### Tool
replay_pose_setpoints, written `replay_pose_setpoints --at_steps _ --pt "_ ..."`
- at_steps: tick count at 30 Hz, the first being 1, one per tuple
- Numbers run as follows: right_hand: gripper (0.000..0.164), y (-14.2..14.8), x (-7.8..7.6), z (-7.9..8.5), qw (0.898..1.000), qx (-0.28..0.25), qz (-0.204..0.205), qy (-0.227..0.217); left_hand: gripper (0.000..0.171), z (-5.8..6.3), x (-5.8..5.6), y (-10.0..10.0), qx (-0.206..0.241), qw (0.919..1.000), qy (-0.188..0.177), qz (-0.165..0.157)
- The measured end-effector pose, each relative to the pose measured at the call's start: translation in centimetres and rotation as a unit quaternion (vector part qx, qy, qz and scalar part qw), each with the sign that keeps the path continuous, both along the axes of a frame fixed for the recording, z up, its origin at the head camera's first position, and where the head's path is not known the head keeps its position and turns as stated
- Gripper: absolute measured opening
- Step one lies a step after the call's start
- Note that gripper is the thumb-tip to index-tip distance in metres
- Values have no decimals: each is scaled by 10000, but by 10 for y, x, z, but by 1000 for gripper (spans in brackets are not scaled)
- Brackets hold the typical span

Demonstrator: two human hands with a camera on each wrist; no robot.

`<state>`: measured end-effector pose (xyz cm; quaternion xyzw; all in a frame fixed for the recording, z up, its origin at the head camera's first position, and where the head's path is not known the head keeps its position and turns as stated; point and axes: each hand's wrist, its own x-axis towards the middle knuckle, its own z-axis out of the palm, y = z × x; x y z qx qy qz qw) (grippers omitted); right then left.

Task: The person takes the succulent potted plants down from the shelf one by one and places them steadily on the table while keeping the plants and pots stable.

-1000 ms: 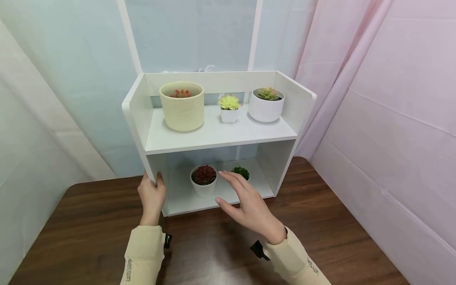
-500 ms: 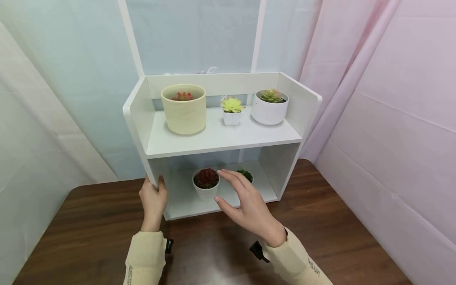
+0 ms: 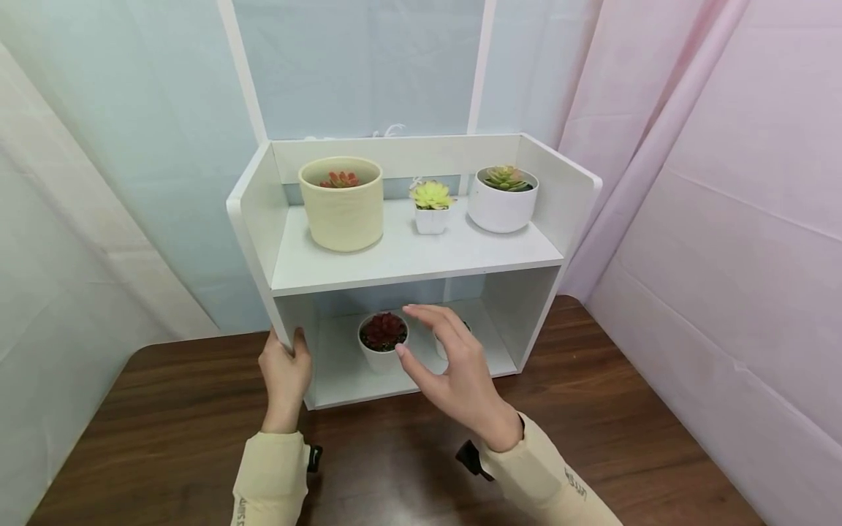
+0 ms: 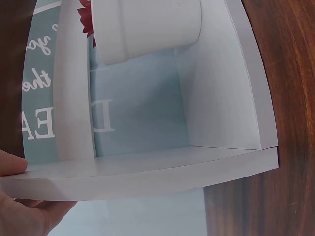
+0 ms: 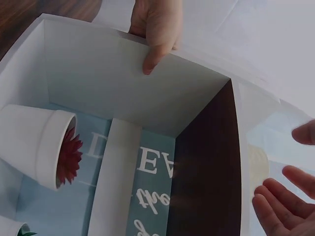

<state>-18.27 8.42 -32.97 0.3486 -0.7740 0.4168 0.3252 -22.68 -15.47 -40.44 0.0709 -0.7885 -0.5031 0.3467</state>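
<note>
White shelving [image 3: 375, 267] is likely needing firm steadying: the left hand [image 3: 286, 372] is gripping its side [image 3: 263, 219], the right hand [image 3: 460, 372] hovering loose and empty near the dark-red plant [image 3: 384, 332].

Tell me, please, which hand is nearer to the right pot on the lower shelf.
Right: the right hand is in front of the pot, partly hiding it in the head view. The left hand is farther left, gripping the left side panel.
</note>
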Motion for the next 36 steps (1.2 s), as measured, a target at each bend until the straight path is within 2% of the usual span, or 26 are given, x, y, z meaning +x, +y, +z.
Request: replay_pose_setpoints --at_steps 5,17,28,36 --pt "36 -7 -3 6 9990 -384 -42 237 29 0 0 1 46 10000 -63 26" --pt "39 -20 -13 26 9968 -672 -14 422 30 0 0 0 92 9999 -39 -14" --pt "57 -29 -23 38 9989 -430 -84 178 28 -1 0 0 22 10000 63 75" --pt "74 -42 -30 52 9989 -354 -107 -280 30 -2 -2 0 62 10000 12 22"
